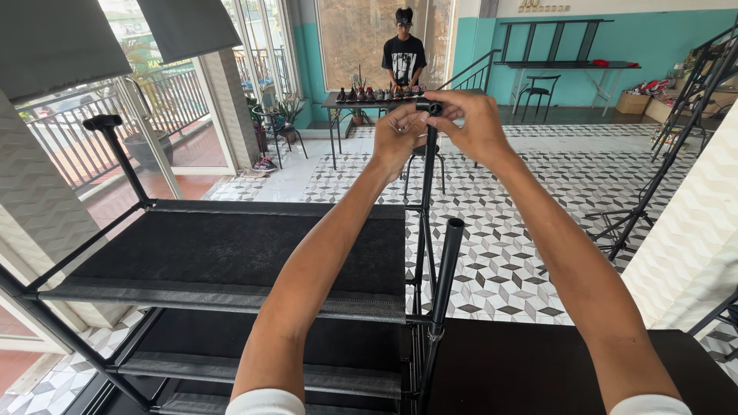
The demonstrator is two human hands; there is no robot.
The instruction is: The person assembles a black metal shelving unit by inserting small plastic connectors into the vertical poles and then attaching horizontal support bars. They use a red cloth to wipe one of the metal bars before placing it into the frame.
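Here, left hand [397, 137] and right hand [473, 123] both gripping the connector [430, 107] atop the upright pole [427, 184] at the rack's [231, 253] far right corner.

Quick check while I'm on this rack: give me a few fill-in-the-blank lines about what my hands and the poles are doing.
1. Both hands, left hand and right hand, grip the top of a ____ pole.
2. The fabric shelf is coloured ____.
3. The nearer free pole stands to the ____ of the shelf.

Missing words: black; black; right
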